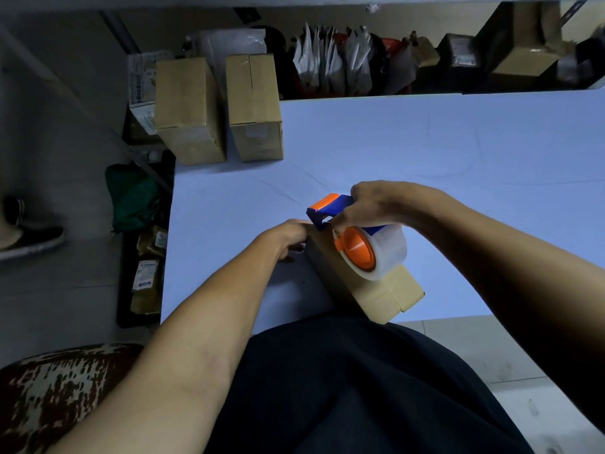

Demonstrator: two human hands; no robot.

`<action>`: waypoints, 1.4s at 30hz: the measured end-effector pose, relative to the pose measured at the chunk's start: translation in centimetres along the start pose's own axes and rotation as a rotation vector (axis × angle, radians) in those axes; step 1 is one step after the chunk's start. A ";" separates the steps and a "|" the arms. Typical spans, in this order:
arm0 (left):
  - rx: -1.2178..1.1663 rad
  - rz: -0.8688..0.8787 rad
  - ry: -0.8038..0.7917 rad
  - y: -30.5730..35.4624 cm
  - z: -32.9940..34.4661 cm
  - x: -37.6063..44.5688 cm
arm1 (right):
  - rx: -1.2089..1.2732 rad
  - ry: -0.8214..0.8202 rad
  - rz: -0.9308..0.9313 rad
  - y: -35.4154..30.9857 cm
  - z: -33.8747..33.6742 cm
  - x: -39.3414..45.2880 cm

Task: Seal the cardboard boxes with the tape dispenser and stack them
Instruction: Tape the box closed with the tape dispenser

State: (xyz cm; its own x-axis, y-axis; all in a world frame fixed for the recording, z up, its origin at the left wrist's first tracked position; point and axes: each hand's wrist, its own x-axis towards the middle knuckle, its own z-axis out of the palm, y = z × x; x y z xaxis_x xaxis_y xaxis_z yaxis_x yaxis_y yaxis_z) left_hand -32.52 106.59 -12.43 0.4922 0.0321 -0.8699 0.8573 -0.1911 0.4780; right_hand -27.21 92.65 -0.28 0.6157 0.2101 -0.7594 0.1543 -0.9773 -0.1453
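A long cardboard box lies near the front edge of the white table, angled away from me. My right hand grips the handle of a blue and orange tape dispenser with a clear tape roll, held on top of the box at its far end. My left hand holds the far left end of that box, fingers curled over its edge. Two more cardboard boxes, one beside the other, stand side by side at the table's far left corner.
Behind the table, white mailer bags and more cartons fill a shelf. Left of the table on the floor are a green bag and packages. A patterned seat is at bottom left. A shoe is at far left.
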 end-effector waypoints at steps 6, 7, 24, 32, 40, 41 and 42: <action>0.015 0.092 -0.051 -1.4 0.2 0.6 | 0.011 -0.004 -0.005 -0.1 0.3 0.1; -0.015 0.183 -0.045 -1.3 0.0 0.5 | 0.015 -0.004 -0.004 -0.1 0.2 0.1; 0.206 0.510 -0.556 -0.5 -0.1 0.4 | -0.084 0.008 -0.027 1.6 0.1 -0.3; 0.462 0.517 -0.586 -0.2 0.8 0.5 | -0.115 -0.015 -0.042 2.6 0.2 -1.0; 0.466 0.576 -0.524 -1.0 1.9 1.0 | -0.099 0.003 -0.064 3.0 0.6 -1.3; 0.434 0.588 -0.504 -1.2 2.1 1.0 | -0.100 0.013 -0.070 3.0 0.6 -1.3; 0.403 0.599 -0.487 -1.3 2.1 0.9 | -0.103 0.021 -0.077 2.9 0.6 -1.3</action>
State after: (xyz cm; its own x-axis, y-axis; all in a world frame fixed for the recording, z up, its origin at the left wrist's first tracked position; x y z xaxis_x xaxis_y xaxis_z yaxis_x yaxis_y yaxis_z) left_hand -33.54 104.79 -14.16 0.6451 -0.5903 -0.4852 0.3110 -0.3772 0.8724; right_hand -28.04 89.48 -0.10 0.6151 0.2862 -0.7346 0.2796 -0.9504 -0.1362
